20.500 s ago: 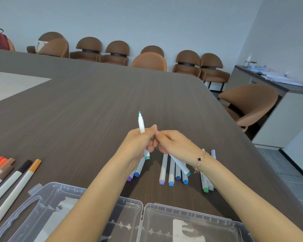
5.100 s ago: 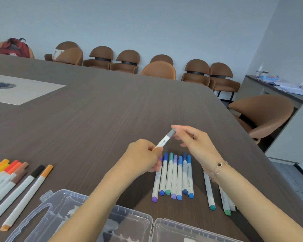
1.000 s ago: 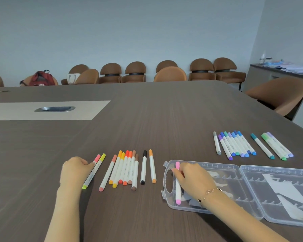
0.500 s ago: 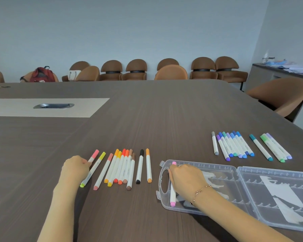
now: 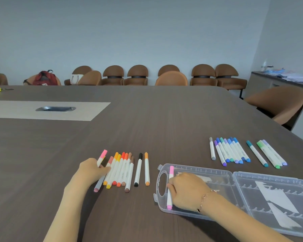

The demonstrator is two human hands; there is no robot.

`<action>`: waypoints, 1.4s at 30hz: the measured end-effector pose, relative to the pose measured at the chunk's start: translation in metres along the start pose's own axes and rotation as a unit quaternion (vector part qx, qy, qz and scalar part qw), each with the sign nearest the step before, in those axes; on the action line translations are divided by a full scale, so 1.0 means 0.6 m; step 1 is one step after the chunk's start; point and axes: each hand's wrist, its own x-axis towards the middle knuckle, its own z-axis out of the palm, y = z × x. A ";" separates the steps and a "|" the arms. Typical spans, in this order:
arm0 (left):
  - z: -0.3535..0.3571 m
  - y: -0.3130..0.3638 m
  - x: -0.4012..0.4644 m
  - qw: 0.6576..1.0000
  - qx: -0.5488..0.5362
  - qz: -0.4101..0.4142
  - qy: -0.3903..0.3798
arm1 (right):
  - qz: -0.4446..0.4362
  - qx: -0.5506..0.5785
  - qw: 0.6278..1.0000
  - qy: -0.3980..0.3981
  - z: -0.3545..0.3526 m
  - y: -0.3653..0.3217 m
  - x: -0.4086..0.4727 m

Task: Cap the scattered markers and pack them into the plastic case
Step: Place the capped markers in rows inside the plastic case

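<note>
Right hand [image 5: 185, 189] grips the pink marker [image 5: 170, 187] lengthwise in the plastic case [image 5: 234, 187], cap away; left hand [image 5: 92, 170] pinches another pink-capped marker [image 5: 101, 157].

Soft, even, fairly bright light fills the room. Faint diffuse shadows lie on the dark brown wood-grain bench [image 5: 164, 130] under both forearms. Wide-angle bending curves the far edges; the whole picture is slightly soft, without glare.
</note>
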 end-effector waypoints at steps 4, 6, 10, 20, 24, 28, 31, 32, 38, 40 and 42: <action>0.004 0.004 0.004 1.000 0.008 -0.021 -0.007 | -0.021 -0.021 1.000 -0.007 -0.004 -0.002 -0.001; 0.001 0.000 0.002 0.999 0.001 -0.029 -0.013 | -0.022 -0.020 0.999 -0.012 -0.006 -0.003 -0.002; -0.022 -0.002 -0.016 0.998 -0.059 -0.012 0.000 | -0.014 0.004 1.000 0.008 -0.003 0.012 -0.006; 0.001 0.185 -0.150 0.904 -0.223 0.281 -0.233 | 0.029 0.571 0.797 0.197 -0.065 0.015 -0.002; 0.031 0.214 -0.153 0.892 -0.222 0.291 -0.267 | 0.046 0.628 0.771 0.095 -0.076 0.041 0.001; 0.047 0.204 -0.150 0.876 -0.269 0.269 -0.296 | 0.061 0.715 0.694 0.061 -0.065 0.055 0.011; 0.043 0.179 -0.141 0.890 -0.226 0.258 -0.301 | 0.087 0.790 0.587 0.156 -0.082 0.077 0.023; 0.034 0.170 -0.138 0.898 -0.216 0.252 -0.288 | 0.096 0.786 0.575 0.208 -0.091 0.090 0.024; -0.013 0.099 -0.079 0.934 -0.273 0.161 -0.164 | 0.136 0.550 0.817 0.108 -0.047 0.088 0.017; -0.010 0.094 -0.073 0.931 -0.292 0.150 -0.162 | 0.142 0.530 0.834 0.051 -0.025 0.073 0.018; -0.002 0.098 -0.072 0.928 -0.297 0.149 -0.169 | 0.153 0.508 0.845 0.060 -0.012 0.064 0.023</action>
